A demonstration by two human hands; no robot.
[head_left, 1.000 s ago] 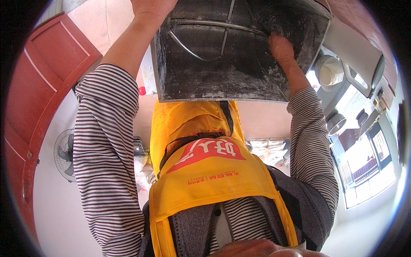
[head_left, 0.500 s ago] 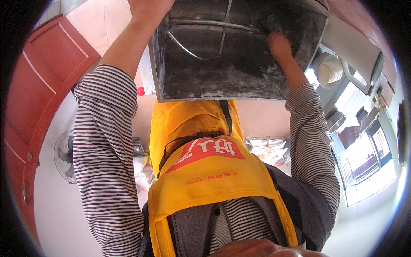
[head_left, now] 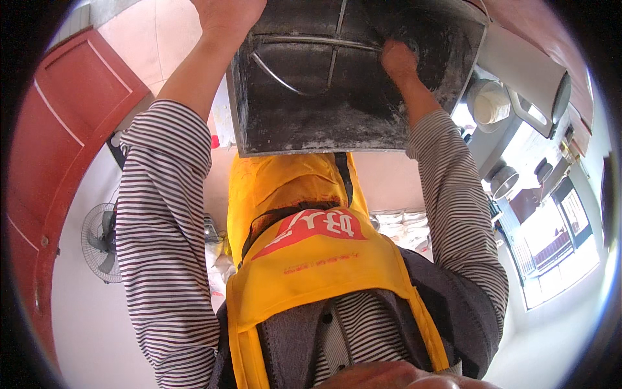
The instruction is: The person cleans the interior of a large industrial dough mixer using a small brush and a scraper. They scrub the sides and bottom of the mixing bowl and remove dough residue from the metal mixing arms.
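A dark metal tub (head_left: pixel 324 126) with pale powder smeared over its walls fills the top middle. Inside it run thin shiny metal rods (head_left: pixel 311 40), one of them curved. My right hand (head_left: pixel 397 58) reaches into the tub beside the end of the long rod. Its fingers are curled away from view, and whatever they hold is hidden. At the tub's upper left side is my left hand (head_left: pixel 230 14), cut off by the top of the picture, so its fingers do not show.
A red door (head_left: pixel 84 97) stands at the left, with a fan (head_left: pixel 100 243) below it. At the right are a white bucket (head_left: pixel 490 107), a metal pot (head_left: pixel 504 181) and a bright window (head_left: pixel 557 246). Pale sacks (head_left: pixel 405 227) lie beyond my yellow apron (head_left: pixel 324 279).
My right hand has moved left inside the tub, toward the middle of the long rod. My left hand stays nearly where it was at the tub's side.
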